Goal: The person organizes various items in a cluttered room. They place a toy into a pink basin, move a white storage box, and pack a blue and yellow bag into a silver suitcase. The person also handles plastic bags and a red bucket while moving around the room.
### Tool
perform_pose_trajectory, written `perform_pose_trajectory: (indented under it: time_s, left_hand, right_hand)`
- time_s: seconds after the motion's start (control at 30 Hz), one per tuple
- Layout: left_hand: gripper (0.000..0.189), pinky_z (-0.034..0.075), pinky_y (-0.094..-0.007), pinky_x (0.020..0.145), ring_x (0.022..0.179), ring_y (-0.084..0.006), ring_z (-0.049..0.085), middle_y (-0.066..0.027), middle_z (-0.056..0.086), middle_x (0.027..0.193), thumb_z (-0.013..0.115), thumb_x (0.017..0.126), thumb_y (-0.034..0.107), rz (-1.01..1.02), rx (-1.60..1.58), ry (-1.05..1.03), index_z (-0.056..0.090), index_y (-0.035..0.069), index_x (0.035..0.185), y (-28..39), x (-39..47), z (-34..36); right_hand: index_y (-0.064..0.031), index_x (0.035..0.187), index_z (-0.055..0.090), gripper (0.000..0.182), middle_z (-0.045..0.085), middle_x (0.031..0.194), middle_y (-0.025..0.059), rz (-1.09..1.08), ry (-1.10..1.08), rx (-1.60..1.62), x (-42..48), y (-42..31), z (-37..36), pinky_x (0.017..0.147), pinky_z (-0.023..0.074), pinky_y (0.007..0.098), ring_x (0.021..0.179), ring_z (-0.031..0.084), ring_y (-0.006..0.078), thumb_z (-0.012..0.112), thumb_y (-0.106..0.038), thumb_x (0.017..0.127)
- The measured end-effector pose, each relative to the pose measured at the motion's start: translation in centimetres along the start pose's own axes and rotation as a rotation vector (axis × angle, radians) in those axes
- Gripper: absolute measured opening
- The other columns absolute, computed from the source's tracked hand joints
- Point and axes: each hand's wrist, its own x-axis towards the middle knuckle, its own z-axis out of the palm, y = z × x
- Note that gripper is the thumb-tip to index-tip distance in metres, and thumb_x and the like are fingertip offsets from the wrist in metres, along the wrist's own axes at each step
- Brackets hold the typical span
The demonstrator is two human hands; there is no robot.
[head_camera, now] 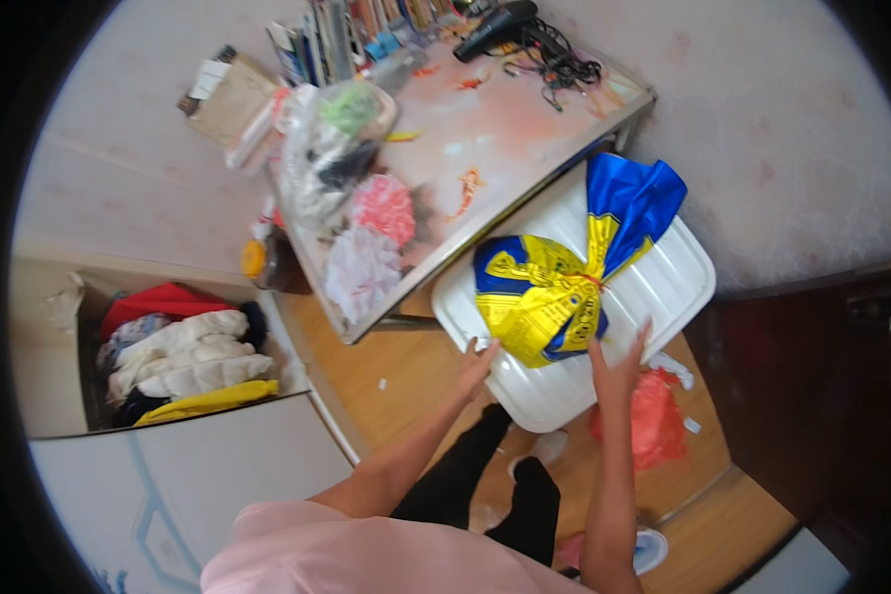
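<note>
A white plastic lid or shallow tray point(549, 397) lies tilted partly beneath the table's front edge. On it rests a full blue and yellow plastic sack point(538, 297), its neck cinched with a red tie and its blue top flared out. My left hand point(481, 362) is at the near left rim of the white plastic, fingers spread; whether it grips the rim cannot be told. My right hand point(618, 360) is beside the sack's near right side, above the white surface, thumb and fingers apart, with nothing seen between them.
The table point(482, 148) bears books, a hair dryer point(496, 31) with cables, a clear bag and mesh puffs. A red plastic bag point(653, 423) lies on the wooden floor by my right forearm. An open compartment of clothes point(193, 356) is at left, a dark door point(809, 386) at right.
</note>
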Motion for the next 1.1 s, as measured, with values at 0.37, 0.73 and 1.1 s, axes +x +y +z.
perform_pose_trajectory:
  time_s: [0.37,0.73,1.1]
  left_hand:
    - [0.065,0.033,-0.0557,0.095,0.122,-0.0304,0.04,-0.0103,0.043,0.133,0.051,0.086,0.053,-0.255,-0.715,-0.377,0.033,0.015,0.135,1.2,7.3,2.5]
    - [0.031,0.052,-0.036,0.079,0.091,-0.0254,0.063,-0.0135,0.061,0.106,0.057,0.082,0.001,-0.064,-0.918,-0.117,0.054,-0.002,0.113,7.9,6.0,13.0]
    - [0.044,0.047,-0.0333,0.085,0.1,-0.0282,0.059,-0.0139,0.059,0.11,0.047,0.076,-0.011,0.051,-0.766,-0.226,0.05,-0.003,0.12,14.4,10.6,28.2]
  right_hand:
    - [-0.0153,0.139,0.03,0.058,0.063,0.092,0.0205,0.264,-0.467,-0.315,10.7,5.7,10.9,0.076,0.0468,0.0369,0.084,0.061,0.0319,0.051,-0.028,0.087]
    - [0.0005,0.132,0.041,0.046,0.058,0.1,0.008,0.013,-0.829,0.079,24.9,-4.2,6.6,0.077,0.0426,0.0241,0.086,0.05,0.0117,0.047,-0.008,0.087]
    - [-0.0021,0.129,0.047,0.039,0.055,0.12,0.0064,0.171,-1.073,-0.136,38.1,-4.1,-1.9,0.091,0.0369,0.0236,0.105,0.05,0.012,0.045,-0.022,0.096]
